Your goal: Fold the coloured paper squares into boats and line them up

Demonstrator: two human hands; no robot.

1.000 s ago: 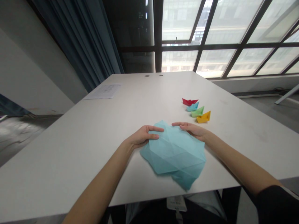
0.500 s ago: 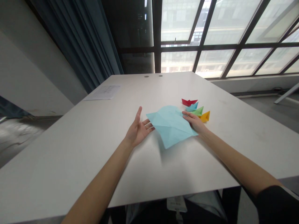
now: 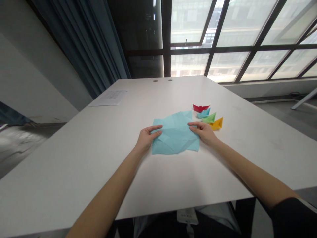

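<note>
A light blue sheet of paper [image 3: 175, 135], marked with creases, is spread between my two hands low over the table. My left hand [image 3: 148, 136] pinches its left edge, thumb and index finger on top. At the opposite edge, my right hand [image 3: 204, 132] grips the paper between thumb and fingers. Just beyond my right hand stand several folded paper boats: a red boat [image 3: 200, 108], a blue boat [image 3: 204, 113], a green boat [image 3: 209, 118] and a yellow boat [image 3: 217, 124], the last partly behind that hand.
The white table [image 3: 99, 172] stretches out to the window side. A printed sheet [image 3: 110, 98] lies at its far left. Two round grommets [image 3: 155, 81] sit near the back edge. A blue curtain [image 3: 86, 43] hangs at the left.
My left hand has closed on the paper's left edge; before, it was open beside it. The sheet has turned and now lies squarer and flatter between both hands.
</note>
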